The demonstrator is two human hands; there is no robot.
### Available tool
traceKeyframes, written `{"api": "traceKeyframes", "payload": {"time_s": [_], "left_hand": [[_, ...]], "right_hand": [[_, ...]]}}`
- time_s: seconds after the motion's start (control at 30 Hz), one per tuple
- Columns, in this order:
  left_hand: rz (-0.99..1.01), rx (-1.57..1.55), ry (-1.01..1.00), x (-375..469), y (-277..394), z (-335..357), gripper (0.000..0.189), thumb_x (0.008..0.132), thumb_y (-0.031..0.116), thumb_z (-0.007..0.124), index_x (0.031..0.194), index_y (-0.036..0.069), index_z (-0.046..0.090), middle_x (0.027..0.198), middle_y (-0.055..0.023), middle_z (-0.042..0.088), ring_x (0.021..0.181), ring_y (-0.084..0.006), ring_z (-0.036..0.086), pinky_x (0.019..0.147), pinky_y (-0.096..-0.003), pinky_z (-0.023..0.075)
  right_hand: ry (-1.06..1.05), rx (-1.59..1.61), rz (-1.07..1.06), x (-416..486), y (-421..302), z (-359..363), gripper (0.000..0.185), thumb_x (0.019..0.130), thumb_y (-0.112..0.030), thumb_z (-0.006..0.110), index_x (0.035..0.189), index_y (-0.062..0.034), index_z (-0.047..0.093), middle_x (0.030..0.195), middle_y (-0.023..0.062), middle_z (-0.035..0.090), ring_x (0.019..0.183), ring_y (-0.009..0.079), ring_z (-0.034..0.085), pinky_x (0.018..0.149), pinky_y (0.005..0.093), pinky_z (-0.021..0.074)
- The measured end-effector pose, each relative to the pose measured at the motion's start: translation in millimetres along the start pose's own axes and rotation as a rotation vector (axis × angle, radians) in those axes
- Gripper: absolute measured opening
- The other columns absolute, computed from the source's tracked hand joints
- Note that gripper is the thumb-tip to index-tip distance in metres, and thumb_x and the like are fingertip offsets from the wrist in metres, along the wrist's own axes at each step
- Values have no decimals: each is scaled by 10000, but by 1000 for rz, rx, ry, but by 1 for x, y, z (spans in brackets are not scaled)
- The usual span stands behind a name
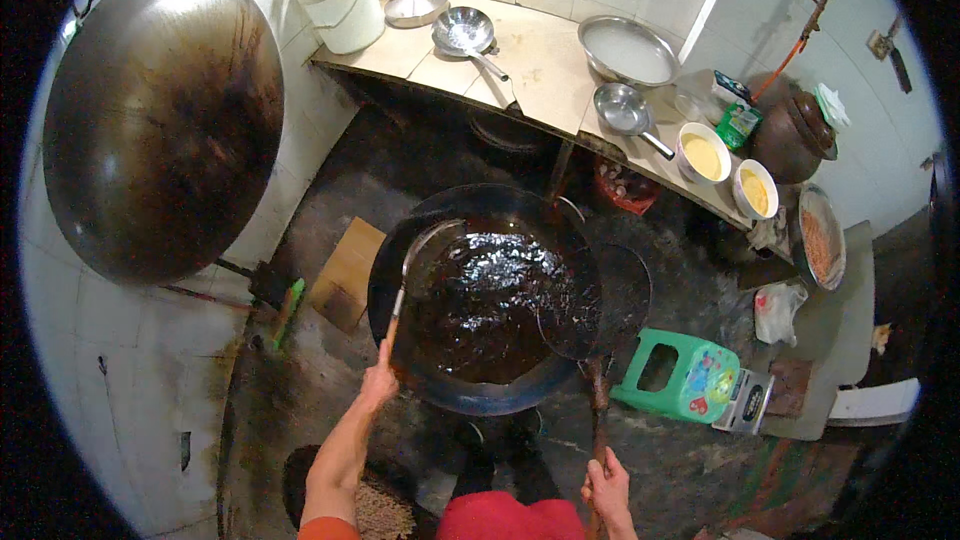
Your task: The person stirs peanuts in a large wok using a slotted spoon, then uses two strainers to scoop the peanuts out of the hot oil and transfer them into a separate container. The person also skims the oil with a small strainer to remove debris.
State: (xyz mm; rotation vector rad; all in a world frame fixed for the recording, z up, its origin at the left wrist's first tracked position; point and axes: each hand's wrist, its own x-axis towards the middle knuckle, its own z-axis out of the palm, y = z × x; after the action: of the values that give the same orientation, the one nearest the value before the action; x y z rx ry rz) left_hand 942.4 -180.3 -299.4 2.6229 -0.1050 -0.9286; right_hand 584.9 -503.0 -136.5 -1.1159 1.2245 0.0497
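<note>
A large dark wok (491,399) stands before me, holding a dark, shiny liquid (480,337) that looks like oil. My left hand (379,384) grips the wooden handle of a metal cooking ladle or spatula (400,300). Its curved metal end reaches over the wok's left side and rests near the far left wall. My right hand (609,487) is closed around the long wooden handle of a round mesh skimmer (626,300). The skimmer's hoop overlaps the wok's right rim, partly over the liquid; whether it touches the liquid I cannot tell.
A tiled counter (540,82) behind the wok carries metal ladles (624,109), a steel basin (628,52), two bowls of yellow food (703,154) and a brown jar (787,136). A green plastic stool (679,375) stands right. A big wok-shaped pan (165,124) hangs left, above cardboard (349,274).
</note>
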Motion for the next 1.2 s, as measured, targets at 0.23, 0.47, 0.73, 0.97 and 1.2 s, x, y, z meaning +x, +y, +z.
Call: {"api": "traceKeyframes", "payload": {"time_s": [0.23,0.47,0.73,0.97,1.2], "left_hand": [[-117,-723,-292,-15,70,125,803,954,86,511,1563,291,30,787,-133,594,512,-217,552,478,-392,487],[-176,-1284,-566,-30,118,149,789,973,29,498,1558,321,56,754,-58,480,522,-133,422,454,-303,412],[-166,-1338,-636,-63,87,83,770,990,64,512,1557,341,71,775,-73,487,535,-127,428,460,-285,404],[-78,-889,-331,-72,17,-20,746,977,136,546,1569,275,114,837,-71,560,610,-186,529,528,-359,487],[-40,208,-24,-51,-11,-81,848,921,181,530,1567,191,-20,1031,-305,650,944,-437,648,813,-499,513]], "right_hand": [[-50,45,50,1,1,-1,601,984,-138,567,1513,-82,288,656,23,489,475,119,472,430,281,395],[35,16,63,-6,0,4,580,982,-146,573,1501,-104,317,667,25,502,470,120,475,430,279,401],[-30,-18,-103,-10,-1,9,553,982,-203,588,1474,-49,390,639,-20,500,487,83,467,453,240,400],[-81,21,-6,-16,-7,21,467,973,-143,580,1406,-61,425,667,20,499,479,105,471,434,269,407],[-73,16,-58,-21,-4,29,393,975,-142,569,1339,-37,464,657,11,497,480,98,470,435,255,402]]}}
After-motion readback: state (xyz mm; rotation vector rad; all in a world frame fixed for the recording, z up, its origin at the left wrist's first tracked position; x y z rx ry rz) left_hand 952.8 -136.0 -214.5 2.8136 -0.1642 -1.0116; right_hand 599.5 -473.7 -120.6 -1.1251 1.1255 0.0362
